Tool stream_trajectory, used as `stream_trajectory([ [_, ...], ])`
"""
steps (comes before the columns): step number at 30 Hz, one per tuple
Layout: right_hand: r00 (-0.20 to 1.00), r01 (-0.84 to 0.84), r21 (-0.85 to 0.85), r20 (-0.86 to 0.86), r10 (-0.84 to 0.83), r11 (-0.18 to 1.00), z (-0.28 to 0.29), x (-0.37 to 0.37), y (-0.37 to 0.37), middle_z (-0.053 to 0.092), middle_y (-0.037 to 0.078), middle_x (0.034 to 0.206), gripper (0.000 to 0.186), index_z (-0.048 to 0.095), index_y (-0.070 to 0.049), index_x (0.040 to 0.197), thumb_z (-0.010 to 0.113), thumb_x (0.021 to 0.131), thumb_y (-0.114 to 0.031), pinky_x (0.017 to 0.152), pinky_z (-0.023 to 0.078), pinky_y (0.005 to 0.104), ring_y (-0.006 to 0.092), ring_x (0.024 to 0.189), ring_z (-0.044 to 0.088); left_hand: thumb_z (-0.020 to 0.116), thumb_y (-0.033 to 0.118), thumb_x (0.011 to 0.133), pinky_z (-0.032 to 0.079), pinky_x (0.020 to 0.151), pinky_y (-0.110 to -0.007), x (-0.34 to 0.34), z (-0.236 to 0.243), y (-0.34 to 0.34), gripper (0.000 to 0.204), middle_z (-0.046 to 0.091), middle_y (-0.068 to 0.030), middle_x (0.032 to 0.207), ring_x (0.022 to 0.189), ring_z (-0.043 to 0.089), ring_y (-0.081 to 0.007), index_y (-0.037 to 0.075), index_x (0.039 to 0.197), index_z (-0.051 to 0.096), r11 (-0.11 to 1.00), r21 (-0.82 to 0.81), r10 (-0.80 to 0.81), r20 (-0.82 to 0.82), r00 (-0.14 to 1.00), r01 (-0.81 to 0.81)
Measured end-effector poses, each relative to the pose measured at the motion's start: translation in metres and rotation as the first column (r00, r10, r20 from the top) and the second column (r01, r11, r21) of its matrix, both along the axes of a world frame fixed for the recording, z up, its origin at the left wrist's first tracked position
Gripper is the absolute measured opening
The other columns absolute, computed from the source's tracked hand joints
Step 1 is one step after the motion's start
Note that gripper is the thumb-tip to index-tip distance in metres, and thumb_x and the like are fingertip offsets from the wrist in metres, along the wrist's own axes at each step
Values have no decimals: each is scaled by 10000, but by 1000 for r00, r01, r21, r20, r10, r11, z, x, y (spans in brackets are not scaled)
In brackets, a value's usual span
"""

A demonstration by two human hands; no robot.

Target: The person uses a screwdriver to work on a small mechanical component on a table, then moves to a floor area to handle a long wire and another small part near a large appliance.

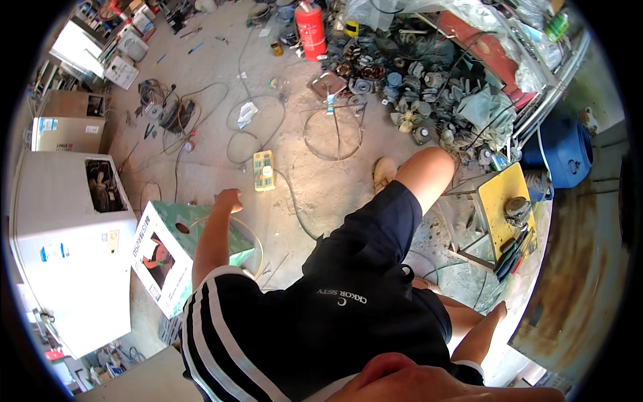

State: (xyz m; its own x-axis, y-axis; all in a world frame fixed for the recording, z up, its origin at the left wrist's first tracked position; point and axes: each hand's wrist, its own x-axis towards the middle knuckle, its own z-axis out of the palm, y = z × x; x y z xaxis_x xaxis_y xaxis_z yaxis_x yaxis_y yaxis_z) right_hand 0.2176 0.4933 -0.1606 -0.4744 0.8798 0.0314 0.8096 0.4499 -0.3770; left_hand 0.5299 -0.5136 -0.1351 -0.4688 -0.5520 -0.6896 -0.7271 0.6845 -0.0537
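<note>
A workshop floor (335, 208) of bare concrete fills the area in front of you. At the far side, a red fire extinguisher (310, 32) stands beside a heap of metal parts (415, 87). A yellow tray (264, 170) lies ahead of your left hand (229, 199). The green and white box (184, 244) is on your left, next to a white cabinet (74, 234). Your left hand is over or just beside the box's far edge, fingers curled; contact and grip cannot be determined. Your right hand (497, 312) extends low on your right, nearest the yellow-topped stand (506, 191) bearing hand tools (513, 251); its grip cannot be determined.
</note>
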Motion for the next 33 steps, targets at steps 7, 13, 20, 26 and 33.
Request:
stream_trajectory([
  [7,978,44,81,-208,-27,996,14,21,-20,659,169,1132,410,657,-137,1153,582,825,-373,950,457,491,372,1104,573,666,197,880,434,1012,-386,-136,80,49,665,491,-147,1401,1257,513,-265,97,1466,367,779,615,326,-563,759,122],
  [13,977,-71,392,-157,143,917,77,36,-76,549,132,1246,445,499,-212,1290,580,853,-241,845,479,509,333,1093,567,600,262,950,501,824,-292,-281,188,195,622,525,-77,1312,1059,572,-153,146,1491,315,-287,896,432,-193,881,337],
  [20,716,-599,460,-56,695,655,117,69,-118,524,157,1271,454,494,-115,1302,618,865,-140,929,472,457,375,1143,543,616,317,940,441,535,-150,-401,94,309,484,553,-47,1169,822,553,-97,198,1384,465,-506,825,-100,232,968,-250],
  [26,574,-816,201,179,799,542,140,95,-150,513,132,1267,401,505,-104,1247,608,865,-170,1048,309,449,321,1213,462,590,377,951,440,513,-137,-444,75,326,622,492,-101,1262,864,567,-142,209,1489,326,-408,795,-279,360,890,-449],
  [33,548,-826,-72,135,826,560,147,73,-150,556,145,1197,346,530,-56,1152,571,848,-216,1014,314,450,326,1137,499,622,381,932,496,523,-181,-456,77,322,782,499,-123,1262,848,608,-170,211,1540,160,-193,584,-469,651,597,-789],
])
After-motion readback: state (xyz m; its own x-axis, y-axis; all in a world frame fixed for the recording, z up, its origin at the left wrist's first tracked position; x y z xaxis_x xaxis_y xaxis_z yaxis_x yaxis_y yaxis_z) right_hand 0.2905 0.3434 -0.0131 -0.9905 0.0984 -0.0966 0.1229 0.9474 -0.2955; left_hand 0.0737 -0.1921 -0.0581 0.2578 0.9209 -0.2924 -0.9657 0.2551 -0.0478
